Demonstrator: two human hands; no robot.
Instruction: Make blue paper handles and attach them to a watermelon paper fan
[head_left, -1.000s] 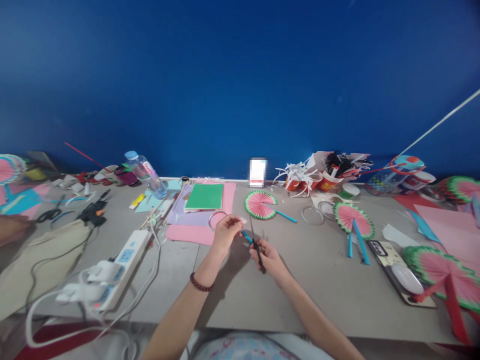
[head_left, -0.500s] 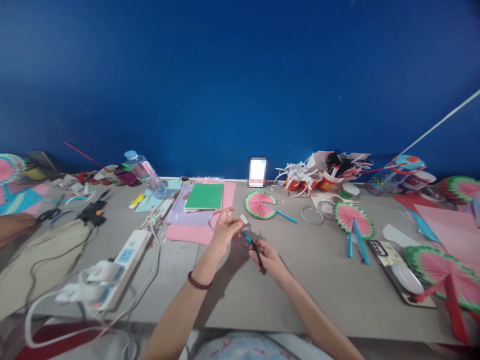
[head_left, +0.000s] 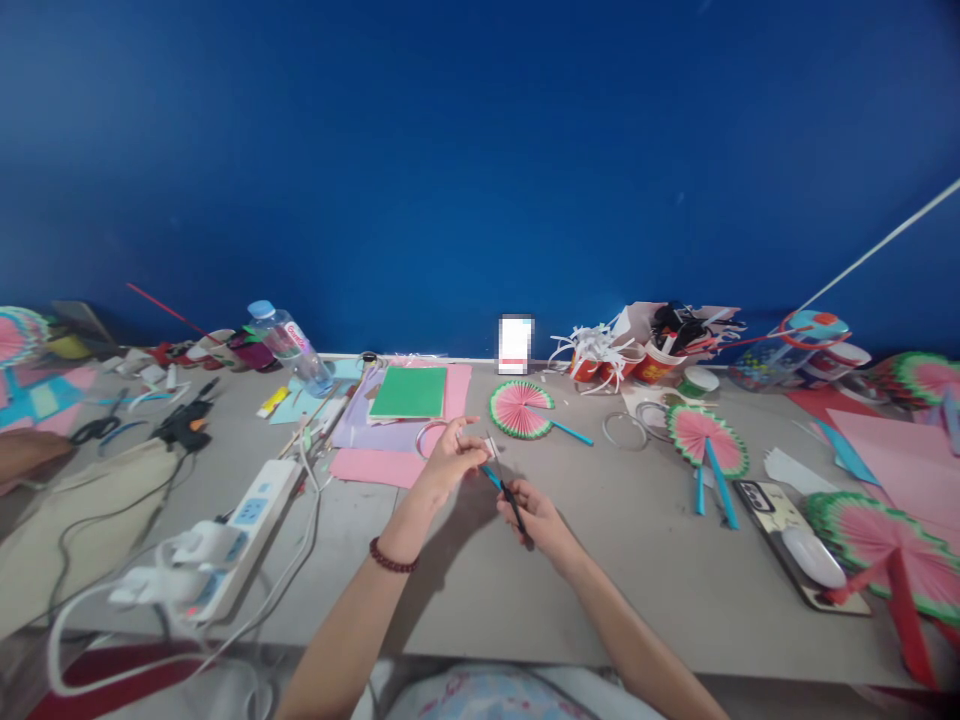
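Note:
My left hand (head_left: 448,462) pinches a small pale scrap of paper or tape (head_left: 489,446) above the grey table (head_left: 480,580). My right hand (head_left: 538,514) is closed round a pair of black-handled scissors (head_left: 510,496), blades pointing up at the scrap. A thin blue stick (head_left: 491,476) runs between the two hands. Which hand holds it I cannot tell. A tape ring (head_left: 430,436) lies just behind my left hand.
Pink, purple and green paper sheets (head_left: 409,395) lie behind the hands. Watermelon paper fans (head_left: 519,409) (head_left: 706,437) (head_left: 877,540) sit to the right. A power strip (head_left: 247,515) with cables, a glue gun (head_left: 180,424) and a water bottle (head_left: 289,345) are on the left; red cups (head_left: 652,365) stand at the back.
My left hand has shifted slightly and turned the scrap toward the scissor blades. The right hand has barely moved.

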